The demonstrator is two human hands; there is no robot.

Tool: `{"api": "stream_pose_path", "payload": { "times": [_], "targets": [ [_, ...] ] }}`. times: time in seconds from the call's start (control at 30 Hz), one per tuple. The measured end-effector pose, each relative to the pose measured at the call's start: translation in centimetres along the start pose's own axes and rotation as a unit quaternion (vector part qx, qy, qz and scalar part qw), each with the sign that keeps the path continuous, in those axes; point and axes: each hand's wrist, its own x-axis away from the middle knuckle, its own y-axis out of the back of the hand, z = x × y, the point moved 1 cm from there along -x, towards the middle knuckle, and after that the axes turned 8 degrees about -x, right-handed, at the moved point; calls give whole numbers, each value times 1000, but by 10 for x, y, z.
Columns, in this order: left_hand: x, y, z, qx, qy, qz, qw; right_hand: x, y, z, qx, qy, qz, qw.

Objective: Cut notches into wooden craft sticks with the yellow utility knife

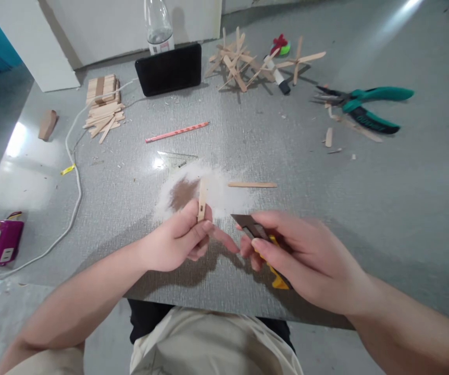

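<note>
My left hand pinches a short wooden craft stick upright between thumb and fingers, just above the grey mat. My right hand is closed round a yellow utility knife, whose dark blade points left toward the stick. The two hands almost touch at the fingertips. Beyond them lies a worn white patch on the mat, with a loose craft stick lying flat on its right edge.
A stack of craft sticks sits far left, a red pencil in the middle, stick models at the back, green pliers at right. A black phone, a bottle and a white cable lie behind and left.
</note>
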Motion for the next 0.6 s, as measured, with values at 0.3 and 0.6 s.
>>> {"api": "stream_pose_path", "payload": {
  "times": [0.3, 0.6],
  "targets": [
    [2, 4, 2, -166, 3, -127, 978, 1, 1, -2, 116, 37, -27, 992],
    [4, -2, -1, -294, -59, -133, 945, -3, -8, -7, 203, 57, -19, 977]
  ]
}}
